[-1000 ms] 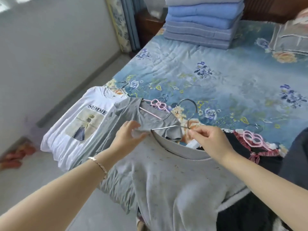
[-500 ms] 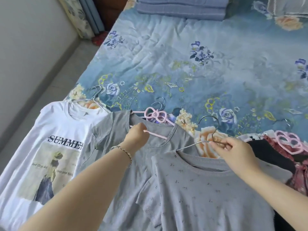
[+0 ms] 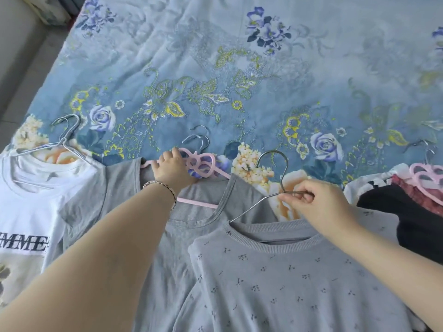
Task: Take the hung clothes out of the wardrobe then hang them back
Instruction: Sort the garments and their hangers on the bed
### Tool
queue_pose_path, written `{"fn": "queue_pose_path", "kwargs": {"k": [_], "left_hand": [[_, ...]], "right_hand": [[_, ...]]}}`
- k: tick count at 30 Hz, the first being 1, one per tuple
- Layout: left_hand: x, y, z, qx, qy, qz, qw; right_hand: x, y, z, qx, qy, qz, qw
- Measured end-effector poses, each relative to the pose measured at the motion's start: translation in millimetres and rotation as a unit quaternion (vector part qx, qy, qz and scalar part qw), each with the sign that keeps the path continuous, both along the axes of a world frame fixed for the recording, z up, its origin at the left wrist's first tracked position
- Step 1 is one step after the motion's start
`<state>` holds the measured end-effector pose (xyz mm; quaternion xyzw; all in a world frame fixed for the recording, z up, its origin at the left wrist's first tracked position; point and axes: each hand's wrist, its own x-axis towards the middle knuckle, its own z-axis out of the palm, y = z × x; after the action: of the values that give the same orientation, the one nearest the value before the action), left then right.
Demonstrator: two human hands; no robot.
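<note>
head view: the left hand [image 3: 173, 171] curls its fingers over the pink plastic bow-topped hanger [image 3: 191, 161] inside the plain grey t-shirt [image 3: 124, 188]. the right hand [image 3: 318, 207] pinches the thin metal wire hanger [image 3: 249, 210] at its neck, one arm tucked into the speckled grey knit top [image 3: 287, 271]. both garments lie flat at the near edge of the blue floral bedspread [image 3: 239, 68].

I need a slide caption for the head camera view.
On a floral bedspread, left hand grips a pink bow hanger, right hand pinches a wire hanger in a speckled grey top.
</note>
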<state>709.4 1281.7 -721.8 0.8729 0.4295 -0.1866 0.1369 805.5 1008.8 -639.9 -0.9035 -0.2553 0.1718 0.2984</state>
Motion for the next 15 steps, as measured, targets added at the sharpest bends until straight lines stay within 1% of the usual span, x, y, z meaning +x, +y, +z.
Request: {"fn": "queue_pose_path", "kwargs": {"k": [2,3,6,9,11,13,15], "left_hand": [[1,2,-2,0.043,-0.012,-0.004,0.999],[0,2,-1,0.060,-0.031,-0.009,0.998],[-10,-5,12,0.078,-0.139,0.008,0.987],[-28,-15,43,0.090,-0.245,0.040,0.965],[-45,-20,69,0.100,-0.302,0.051,0.947],[-65,-24,99,0.113,-0.335,0.061,0.933],[-87,-28,131,0.115,-0.349,0.082,0.926]], "right_hand": [[1,-3,0,0.001,0.004,0.002,1.000],[0,-4,1,0.002,0.005,0.005,1.000],[-4,-10,13,0.002,0.002,0.015,1.000],[-16,-25,40,-0.017,0.011,0.034,0.999],[-26,-36,63,-0.060,0.040,0.040,0.997],[-33,-49,87,-0.098,0.053,0.050,0.993],[-41,-65,112,-0.112,0.050,0.067,0.990]]}}
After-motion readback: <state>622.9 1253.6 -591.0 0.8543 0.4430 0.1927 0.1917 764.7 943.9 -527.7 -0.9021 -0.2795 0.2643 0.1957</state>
